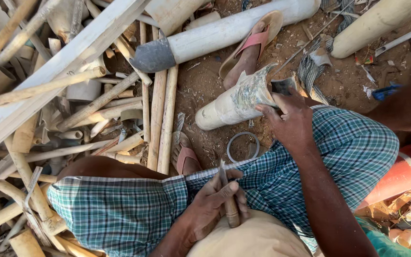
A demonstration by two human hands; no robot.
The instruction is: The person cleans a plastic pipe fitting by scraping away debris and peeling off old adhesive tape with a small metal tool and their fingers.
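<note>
Head view, looking down past the knees. Right hand [288, 119] clamped on the broken upper end of a short, pale pipe piece [234, 102], fingers curled over its jagged, paint-streaked rim and pressing a small dark flat scrap [283, 85] against it. Left hand [215, 204] closed in a fist round a brownish handle [231, 214], a thin grey blade [222, 172] poking up out of the fist toward the pipe; hands well apart, left one low by the lap, right one further out above the checked cloth [348, 147]. Pipe piece lying slanted on the dirt [205, 81] just beyond the right hand, far end resting on the ground beside a sandalled foot [248, 52]. Judged stiff, hollow and fairly light, brittle at the torn rim with sharp edges there; dusty skin likely slippery, so best gripped round the smooth round barrel below the break rather than on the rim. Between the hands, a thin grey ring [243, 146] flat on the soil and a second sandalled foot [184, 157]. Further left of the left hand, a tangled heap of pale pipe offcuts and slats [48, 95]. Beyond the right hand, a long white pipe with a dark grey collar [215, 35]; to its right, a red pipe [405, 173].
</note>
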